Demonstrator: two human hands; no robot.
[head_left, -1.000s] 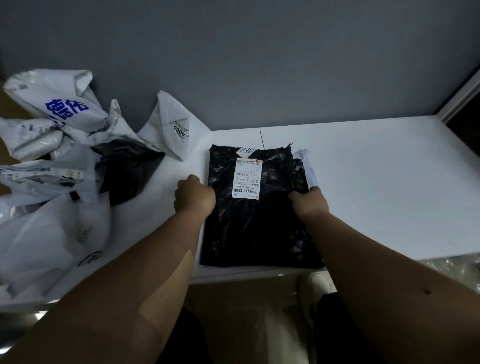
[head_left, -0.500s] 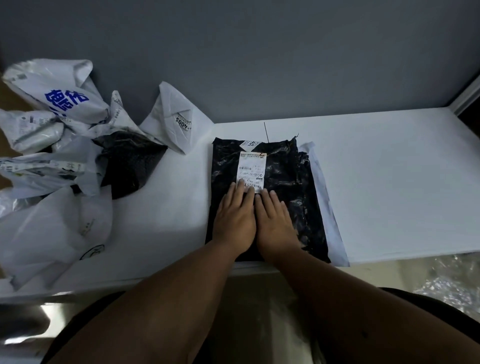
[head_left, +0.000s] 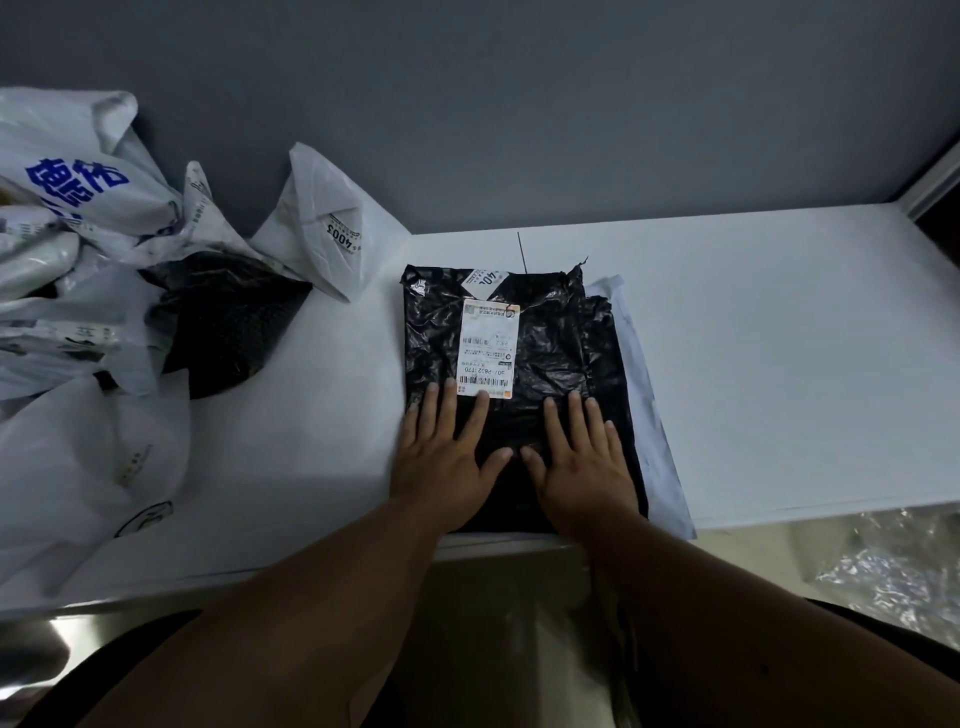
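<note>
Black bag (head_left: 550, 343), pressed flat by spread left hand (head_left: 447, 457) and right hand (head_left: 584, 462), might slide off the table's (head_left: 779, 338) near edge.

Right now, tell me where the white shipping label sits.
In the head view the white shipping label lies on the black parcel in the middle of the table, its near edge at the fingertips of the left hand.

Bare left hand (head_left: 445, 462) flat, palm down, fingers straight & a bit spread. Bare right hand (head_left: 584, 465) same deal, just beside it; thumb tips nearly touch btw them. The left forearm (head_left: 311, 613) & right forearm (head_left: 737, 613) angle inward from the bottom corners.
</note>
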